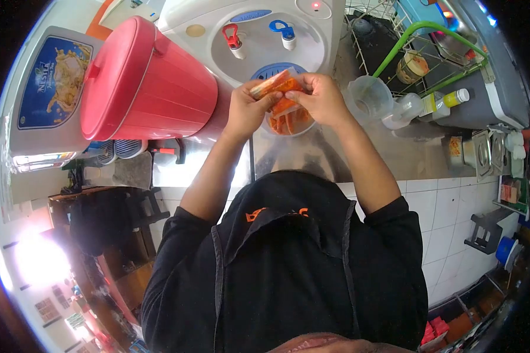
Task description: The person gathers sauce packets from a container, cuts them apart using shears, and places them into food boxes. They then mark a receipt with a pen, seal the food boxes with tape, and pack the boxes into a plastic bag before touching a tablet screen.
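Steel counter (300, 159) against white wall tiles, white water dispenser (259, 35) with red and blue taps right in front of me. Big red plastic bucket with lid (147, 88) to my left, clear plastic measuring jug (368, 97) to my right, wire dish rack with green handle (430, 53) behind it.

Both hands up over a clear plastic cup (288, 120) that sits on the counter below the taps, with orange packets already in it. Left hand (247, 109) and right hand (321, 100) share one small orange foil sachet (277, 85), held just above the cup.

Sachet looks light, thin, crinkly; probably slick film, so I'd grip at the sealed edges, not the soft middle. Contents seem loose, likely to spill if tilted once open.

Fingers: left thumb and forefinger pinching the left end, right thumb and forefinger pinching the right end, remaining fingers curled in. Forearms converge from my sides, elbows out, wrists bent inward toward each other.
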`<state>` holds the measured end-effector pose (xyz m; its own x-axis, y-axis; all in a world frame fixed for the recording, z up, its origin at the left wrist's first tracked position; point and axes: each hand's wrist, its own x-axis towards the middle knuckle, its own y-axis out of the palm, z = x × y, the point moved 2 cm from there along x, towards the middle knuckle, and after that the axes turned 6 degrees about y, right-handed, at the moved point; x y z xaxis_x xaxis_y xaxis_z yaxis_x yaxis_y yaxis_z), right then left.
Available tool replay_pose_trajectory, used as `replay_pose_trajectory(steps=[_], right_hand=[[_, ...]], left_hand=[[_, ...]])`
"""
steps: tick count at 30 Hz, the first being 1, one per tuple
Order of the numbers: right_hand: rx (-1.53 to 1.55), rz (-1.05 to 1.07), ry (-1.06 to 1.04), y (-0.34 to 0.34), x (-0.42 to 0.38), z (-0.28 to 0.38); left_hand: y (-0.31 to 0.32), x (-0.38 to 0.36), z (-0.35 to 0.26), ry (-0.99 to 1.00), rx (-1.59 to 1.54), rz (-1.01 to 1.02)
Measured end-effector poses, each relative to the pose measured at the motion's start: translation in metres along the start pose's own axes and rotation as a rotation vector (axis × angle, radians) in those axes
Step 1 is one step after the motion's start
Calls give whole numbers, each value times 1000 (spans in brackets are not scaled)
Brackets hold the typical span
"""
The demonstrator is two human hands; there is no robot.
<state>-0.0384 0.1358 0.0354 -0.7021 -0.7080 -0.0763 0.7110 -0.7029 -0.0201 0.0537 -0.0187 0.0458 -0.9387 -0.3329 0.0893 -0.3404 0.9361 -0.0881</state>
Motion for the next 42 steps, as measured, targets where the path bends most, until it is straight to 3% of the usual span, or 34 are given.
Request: replay_pose_trajectory(steps=[2, 8, 11, 17, 24, 29, 34, 38, 41, 42], right_hand=[[89, 37, 15, 0, -1, -1], [110, 49, 38, 1, 2, -9], [-23, 44, 96, -4, 2, -4], [185, 140, 75, -12, 7, 10], [-179, -214, -106, -38, 21, 22], [-910, 87, 96, -7, 22, 11], [-1400, 174, -18, 36, 18, -19], [-1441, 244, -209, 32, 31, -50], [-1466, 237, -132, 19, 25, -30], [-1283, 214, -143, 14, 20, -13]], left_hand=[[3, -1, -3, -7, -29, -67], [-2, 3, 5, -18, 2, -6], [0, 4, -1, 151, 40, -3], [-10, 4, -15, 49, 288, 58], [-21, 4, -1, -51, 32, -46], [-30, 2, 7, -24, 100, -103], [-34, 0, 25, 22, 54, -187], [-35, -8, 12, 92, -43, -235], [-42, -13, 10, 72, 6, -258], [-43, -15, 8, 55, -19, -275]])
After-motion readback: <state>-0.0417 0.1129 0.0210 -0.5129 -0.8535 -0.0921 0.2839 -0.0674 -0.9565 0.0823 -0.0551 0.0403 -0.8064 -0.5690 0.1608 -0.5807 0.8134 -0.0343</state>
